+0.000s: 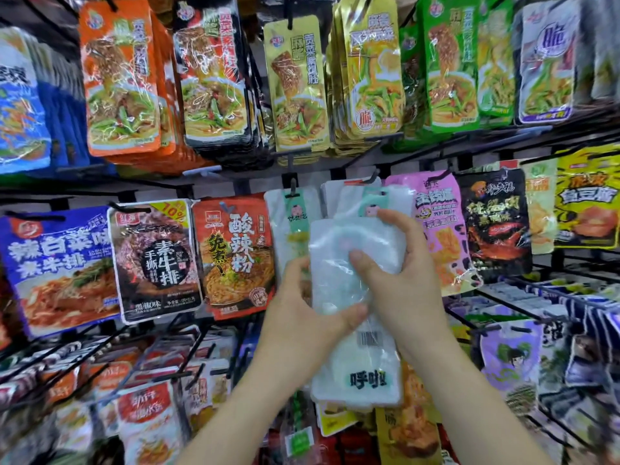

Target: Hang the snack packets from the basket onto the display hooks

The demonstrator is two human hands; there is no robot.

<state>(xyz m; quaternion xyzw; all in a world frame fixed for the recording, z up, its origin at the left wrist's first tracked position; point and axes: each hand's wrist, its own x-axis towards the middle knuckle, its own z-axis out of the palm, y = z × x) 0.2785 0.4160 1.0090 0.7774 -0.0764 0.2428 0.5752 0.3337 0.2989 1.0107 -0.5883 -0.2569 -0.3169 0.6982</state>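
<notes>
Lowest and nearest, two bare forearms reach up from the bottom edge toward a wall rack. The left hand (302, 313) grips the white snack packets (335, 273) from their left side, with its thumb laid across the front and its fingers wrapped behind the edge. The right hand (406, 273) clasps the same packets from the right, thumb pressed on the front face and fingers curled over the upper right corner. The packets are held upright in front of the middle row of the rack. Their lower part shows a barcode and black characters. How many packets are in the stack cannot be told.

To the lower left, bare wire pegs (188, 333) jut out over red-and-white packets (144, 414).

Just behind the held stack, hanging white packets (292, 226) with mint-green headers are already on the rack. A black display hook (371, 178) sticks out just above the top of the held stack. In the same row a red packet (235, 253), a dark packet (154, 260) and a blue packet (57, 270) hang to the left. A pink packet (439, 229) and a black packet (493, 226) hang to the right.

Farthest up, the top row carries thick bunches of orange packets (120, 78), gold packets (298, 85) and green packets (449, 65).
</notes>
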